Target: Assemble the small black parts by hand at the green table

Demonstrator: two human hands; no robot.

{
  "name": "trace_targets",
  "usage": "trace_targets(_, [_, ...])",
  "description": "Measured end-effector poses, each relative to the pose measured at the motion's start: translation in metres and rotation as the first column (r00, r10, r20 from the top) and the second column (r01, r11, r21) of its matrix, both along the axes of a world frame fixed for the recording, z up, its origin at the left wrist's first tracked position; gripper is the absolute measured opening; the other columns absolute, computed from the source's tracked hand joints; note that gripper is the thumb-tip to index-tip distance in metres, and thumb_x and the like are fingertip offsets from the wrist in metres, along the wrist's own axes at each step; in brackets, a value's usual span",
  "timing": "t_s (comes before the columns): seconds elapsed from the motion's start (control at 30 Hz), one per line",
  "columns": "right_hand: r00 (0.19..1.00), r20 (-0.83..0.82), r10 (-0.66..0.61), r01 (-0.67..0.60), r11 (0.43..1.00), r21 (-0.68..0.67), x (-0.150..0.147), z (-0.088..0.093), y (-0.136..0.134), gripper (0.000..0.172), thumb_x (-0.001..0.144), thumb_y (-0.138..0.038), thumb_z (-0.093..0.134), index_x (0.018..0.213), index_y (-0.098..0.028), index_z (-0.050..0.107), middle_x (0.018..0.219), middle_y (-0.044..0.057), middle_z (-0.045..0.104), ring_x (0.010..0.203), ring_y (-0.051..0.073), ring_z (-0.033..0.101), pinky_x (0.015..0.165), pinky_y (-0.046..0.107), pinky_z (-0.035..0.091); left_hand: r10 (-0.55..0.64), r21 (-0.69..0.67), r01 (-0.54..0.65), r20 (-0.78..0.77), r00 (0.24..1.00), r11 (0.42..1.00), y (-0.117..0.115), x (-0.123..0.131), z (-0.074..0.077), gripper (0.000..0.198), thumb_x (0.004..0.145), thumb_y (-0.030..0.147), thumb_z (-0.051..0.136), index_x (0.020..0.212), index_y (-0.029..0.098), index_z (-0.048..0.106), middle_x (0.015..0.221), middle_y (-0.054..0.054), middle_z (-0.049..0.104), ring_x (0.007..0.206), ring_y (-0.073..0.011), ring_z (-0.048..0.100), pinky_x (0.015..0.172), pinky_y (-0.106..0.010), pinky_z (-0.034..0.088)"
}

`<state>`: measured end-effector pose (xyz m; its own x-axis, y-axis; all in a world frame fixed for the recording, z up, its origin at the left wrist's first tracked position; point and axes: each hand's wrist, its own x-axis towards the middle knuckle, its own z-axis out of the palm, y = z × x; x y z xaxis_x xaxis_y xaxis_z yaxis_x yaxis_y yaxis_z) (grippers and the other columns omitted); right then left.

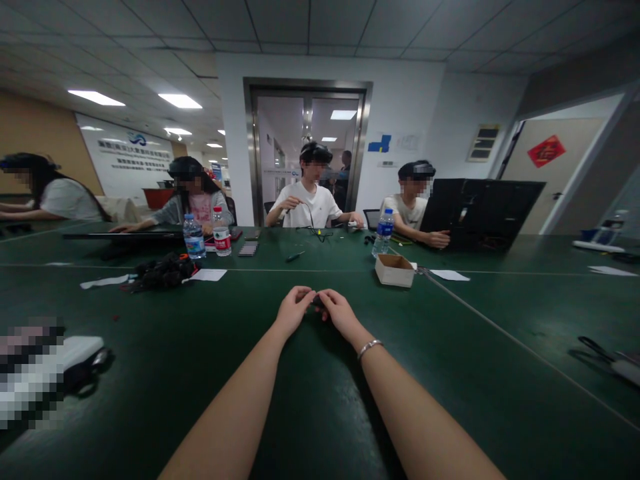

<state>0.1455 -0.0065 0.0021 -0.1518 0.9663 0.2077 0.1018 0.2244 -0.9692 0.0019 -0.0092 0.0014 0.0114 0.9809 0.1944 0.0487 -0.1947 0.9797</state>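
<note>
Both my arms reach forward over a dark green table. My left hand (295, 309) and my right hand (339, 312) meet above its middle, fingers closed on a small black object (317, 301) between them. Fingers cover much of that object, so its kind does not show. A silver bracelet (370, 348) circles my right wrist. Beyond my hands and to the right stands a small open cardboard box (395, 273). Farther off, a dark thin tool like a screwdriver (295, 256) lies on the tabletop.
Several people wearing headsets sit across the green table (320, 413). A bundle of black cables (165, 272) lies at left, near two bottles (194, 237). Another bottle (383, 233) stands behind the box. A large black panel (480, 213) rises at right.
</note>
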Motion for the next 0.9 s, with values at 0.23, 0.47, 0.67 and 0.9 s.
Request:
trace_targets(0.23, [1.000, 0.017, 0.001, -0.001, 1.000, 0.009, -0.0008, 0.0024, -0.0009, 0.023, 0.080, -0.038, 0.050, 0.084, -0.017, 0.058, 0.059, -0.004, 0.056, 0.042, 0.007, 0.046, 0.043, 0.020, 0.036, -0.008, -0.015, 0.008, 0.023, 1.000, 1.000, 0.0026, -0.0032, -0.0010, 0.030, 0.070, 0.033, 0.068, 0.093, 0.016, 0.062, 0.082, -0.005, 0.065, 0.071, -0.0131, 0.059, 0.063, -0.024, 0.044])
trace_targets(0.47, [1.000, -0.001, -0.015, 0.015, 1.000, 0.011, -0.0015, 0.0000, 0.0015, 0.026, 0.078, -0.042, 0.052, 0.084, -0.018, 0.058, 0.059, -0.004, 0.055, 0.043, 0.008, 0.046, 0.043, 0.021, 0.037, -0.002, -0.070, 0.002, -0.001, 1.000, 0.998, 0.0022, -0.0016, 0.0008, 0.024, 0.076, 0.034, 0.063, 0.089, 0.014, 0.061, 0.080, -0.005, 0.064, 0.064, -0.0121, 0.059, 0.059, -0.024, 0.044])
trace_targets(0.67, [1.000, 0.011, -0.011, 0.010, 1.000, 0.010, -0.0008, 0.0005, 0.0009, 0.027, 0.078, -0.042, 0.052, 0.086, -0.017, 0.058, 0.060, -0.003, 0.056, 0.043, 0.008, 0.046, 0.044, 0.022, 0.037, -0.032, -0.021, 0.032, 0.002, 0.999, 0.999, -0.0009, -0.0027, 0.0044, 0.019, 0.073, 0.024, 0.065, 0.089, 0.016, 0.063, 0.084, -0.006, 0.065, 0.075, -0.0140, 0.060, 0.067, -0.026, 0.046])
trace_targets(0.9, [1.000, -0.004, -0.021, 0.022, 1.000, 0.018, -0.0002, -0.0027, 0.0038, 0.025, 0.079, -0.041, 0.051, 0.085, -0.017, 0.058, 0.061, -0.003, 0.056, 0.044, 0.008, 0.047, 0.045, 0.022, 0.037, -0.005, -0.124, 0.010, 0.039, 0.999, 0.992, 0.0003, -0.0015, 0.0069, 0.016, 0.077, 0.027, 0.061, 0.087, 0.014, 0.061, 0.083, -0.006, 0.064, 0.068, -0.0123, 0.059, 0.061, -0.024, 0.046])
